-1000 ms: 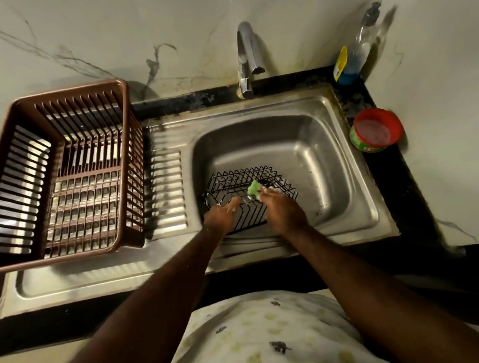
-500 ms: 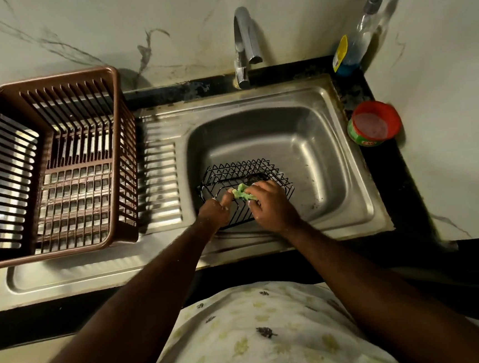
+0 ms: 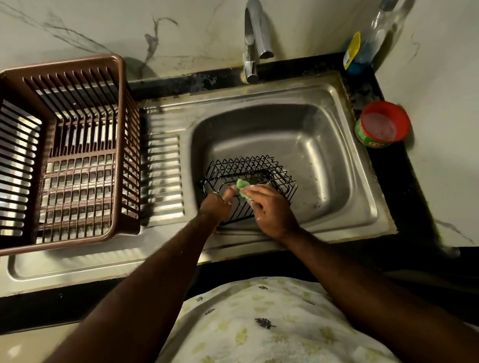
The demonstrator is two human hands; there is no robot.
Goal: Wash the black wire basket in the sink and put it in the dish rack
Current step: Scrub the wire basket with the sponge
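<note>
Green sponge [image 3: 242, 184], pinched in your right hand [image 3: 269, 207], has slid nearer along the basket [image 3: 250, 189] rim your left hand [image 3: 214, 205] grips, so scrubbing continues.

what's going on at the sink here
A person is scrubbing a black wire basket down in the steel sink. The left hand grips the basket's near edge, and the right hand holds a green scrubber against the wires. The brown dish rack sits on the drainboard, with nothing visible in it.
</note>
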